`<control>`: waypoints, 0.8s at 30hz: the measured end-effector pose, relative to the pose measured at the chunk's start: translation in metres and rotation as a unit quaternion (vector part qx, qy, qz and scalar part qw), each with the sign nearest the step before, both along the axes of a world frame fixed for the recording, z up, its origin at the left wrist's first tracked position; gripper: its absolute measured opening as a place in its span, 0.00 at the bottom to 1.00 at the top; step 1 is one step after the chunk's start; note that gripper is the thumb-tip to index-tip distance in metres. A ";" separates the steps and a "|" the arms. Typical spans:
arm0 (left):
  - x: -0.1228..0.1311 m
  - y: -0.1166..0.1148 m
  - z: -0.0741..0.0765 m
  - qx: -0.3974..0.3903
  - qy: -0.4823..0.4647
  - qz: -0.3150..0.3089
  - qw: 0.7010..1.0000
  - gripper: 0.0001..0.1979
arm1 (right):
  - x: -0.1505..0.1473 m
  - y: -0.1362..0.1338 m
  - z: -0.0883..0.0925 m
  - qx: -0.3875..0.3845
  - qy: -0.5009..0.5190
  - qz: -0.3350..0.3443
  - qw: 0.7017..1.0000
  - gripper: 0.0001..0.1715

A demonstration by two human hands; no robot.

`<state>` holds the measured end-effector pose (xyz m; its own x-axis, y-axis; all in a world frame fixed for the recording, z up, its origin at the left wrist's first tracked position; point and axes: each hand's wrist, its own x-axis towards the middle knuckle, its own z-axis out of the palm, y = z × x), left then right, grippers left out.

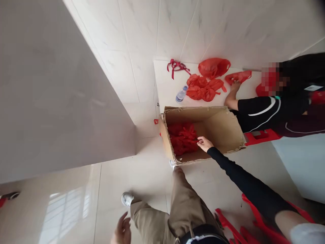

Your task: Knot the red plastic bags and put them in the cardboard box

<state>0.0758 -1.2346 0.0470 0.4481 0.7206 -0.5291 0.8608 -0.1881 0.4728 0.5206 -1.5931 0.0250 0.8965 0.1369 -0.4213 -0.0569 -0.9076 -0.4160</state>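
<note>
My right hand (pixel 205 144), in a black sleeve, reaches over the open cardboard box (pixel 223 130). Its fingers are bent together at the edge of the red plastic bags (pixel 182 139) bunched inside; whatever they pinch, if anything, is too small to make out. Low on the left, my left hand (pixel 122 231) hangs clear of everything, its fingers loosely bent and apart, the palm cut off by the frame edge. On the white table behind the box lie knotted red plastic bags (pixel 203 88) and a fuller red bag (pixel 214 67).
A clear water bottle (pixel 181 94) and a dark red ribbon (pixel 176 66) lie on the table (pixel 165 81). A co-worker in black sits at right, a hand (pixel 235 84) on another red bag. Red stools (pixel 238 227) stand at lower right; a grey panel (pixel 63 95) fills the left.
</note>
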 end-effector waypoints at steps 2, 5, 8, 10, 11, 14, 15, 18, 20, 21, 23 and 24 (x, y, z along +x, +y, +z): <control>0.074 -0.038 0.021 -0.012 -0.026 -0.018 0.999 0.16 | 0.030 -0.016 -0.027 -0.026 0.039 0.025 0.999 0.22; 0.188 -0.094 0.054 -0.027 -0.098 -0.077 0.992 0.20 | 0.058 -0.027 -0.062 -0.058 0.076 0.055 0.994 0.27; 0.288 -0.149 0.067 -0.062 -0.162 -0.144 0.974 0.21 | 0.074 -0.023 -0.097 -0.084 0.091 0.075 0.989 0.32; 0.342 -0.181 0.054 -0.085 -0.163 -0.161 0.970 0.20 | 0.080 -0.013 -0.122 -0.095 0.093 0.091 0.987 0.37; 0.364 -0.193 0.039 -0.091 -0.149 -0.157 0.972 0.20 | 0.082 -0.008 -0.135 -0.098 0.093 0.101 0.986 0.39; 0.415 -0.210 -0.030 -0.092 -0.056 -0.098 0.989 0.25 | 0.089 0.006 -0.173 -0.092 0.096 0.141 0.981 0.38; 0.427 -0.210 -0.056 -0.088 -0.015 -0.067 0.994 0.27 | 0.092 0.007 -0.184 -0.087 0.100 0.155 0.979 0.35; 0.448 -0.202 -0.130 -0.083 0.095 0.028 0.992 0.25 | 0.106 -0.006 -0.206 -0.068 0.110 0.193 0.973 0.27; 0.452 -0.198 -0.165 -0.086 0.136 0.069 0.985 0.22 | 0.120 -0.028 -0.210 -0.059 0.109 0.207 0.970 0.24; 0.452 -0.199 -0.178 -0.088 0.145 0.080 0.982 0.21 | 0.128 -0.042 -0.208 -0.061 0.104 0.208 0.971 0.22; 0.450 -0.204 -0.194 -0.087 0.139 0.080 0.983 0.21 | 0.145 -0.073 -0.201 -0.074 0.087 0.192 0.975 0.20; 0.449 -0.207 -0.199 -0.083 0.125 0.069 0.986 0.21 | 0.153 -0.087 -0.196 -0.085 0.075 0.177 0.978 0.19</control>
<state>0.5244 -1.4419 -0.1516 0.1934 0.6595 -0.7264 0.9662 0.0006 0.2578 0.6732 -1.6801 -0.1713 0.7316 0.3443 -0.5884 0.2254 -0.9367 -0.2679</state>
